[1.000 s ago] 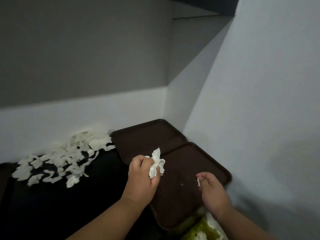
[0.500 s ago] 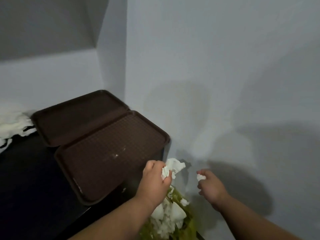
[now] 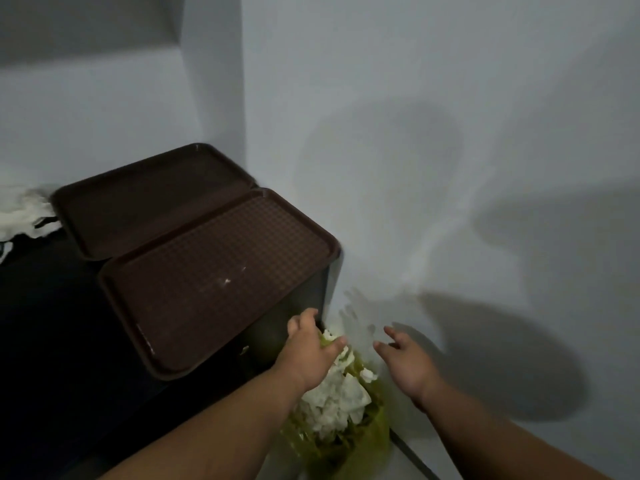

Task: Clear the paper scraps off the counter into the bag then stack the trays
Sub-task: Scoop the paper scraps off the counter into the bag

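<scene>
A pile of paper scraps (image 3: 20, 209) lies far left on the dark counter (image 3: 52, 323), beside the far brown tray (image 3: 149, 199), whose rim meets the near brown tray (image 3: 214, 271). The left hand (image 3: 310, 348), fingers spread, hovers over the yellow-green bag (image 3: 367, 431) stuffed with dumped scraps (image 3: 336, 393). The right hand (image 3: 405, 362) hangs splayed and empty.

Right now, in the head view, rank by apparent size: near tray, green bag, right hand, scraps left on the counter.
1. near tray
2. green bag
3. right hand and counter scraps: alike, unranked; scraps lie farther, cut by the frame edge.
</scene>
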Action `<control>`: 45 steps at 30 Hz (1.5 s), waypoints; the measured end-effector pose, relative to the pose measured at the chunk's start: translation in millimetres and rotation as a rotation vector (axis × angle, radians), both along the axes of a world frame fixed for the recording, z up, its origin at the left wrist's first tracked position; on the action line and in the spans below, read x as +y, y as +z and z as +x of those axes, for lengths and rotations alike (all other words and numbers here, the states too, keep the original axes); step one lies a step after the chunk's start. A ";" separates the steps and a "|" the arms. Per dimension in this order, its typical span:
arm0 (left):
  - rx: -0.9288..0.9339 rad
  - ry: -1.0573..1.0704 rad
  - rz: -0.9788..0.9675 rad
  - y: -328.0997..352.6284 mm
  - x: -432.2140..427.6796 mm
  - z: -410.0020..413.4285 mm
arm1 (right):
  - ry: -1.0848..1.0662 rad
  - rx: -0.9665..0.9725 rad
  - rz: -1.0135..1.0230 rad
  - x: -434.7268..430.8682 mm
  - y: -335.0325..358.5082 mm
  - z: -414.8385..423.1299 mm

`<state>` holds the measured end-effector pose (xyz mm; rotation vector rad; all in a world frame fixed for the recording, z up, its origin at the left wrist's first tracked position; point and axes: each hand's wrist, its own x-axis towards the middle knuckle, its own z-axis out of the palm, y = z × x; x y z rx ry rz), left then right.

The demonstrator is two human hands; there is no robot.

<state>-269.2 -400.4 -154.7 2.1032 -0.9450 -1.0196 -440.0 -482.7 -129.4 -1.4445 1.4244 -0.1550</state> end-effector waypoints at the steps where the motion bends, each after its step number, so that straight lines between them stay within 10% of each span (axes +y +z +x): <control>1: 0.004 0.008 -0.003 1.7 1.2 2.2 | 0.004 -0.009 -0.015 -1.1 2.8 0.9; 14: -0.105 0.361 -0.347 96.2 111.6 92.9 | 0.260 -0.252 -0.279 23.1 91.0 125.3; 26: -0.281 0.862 -0.114 80.2 338.7 211.5 | 0.615 -0.306 -0.267 160.5 92.5 282.8; 45: -0.355 0.813 0.040 36.1 404.4 369.1 | 0.873 -0.140 -0.275 271.3 25.9 470.9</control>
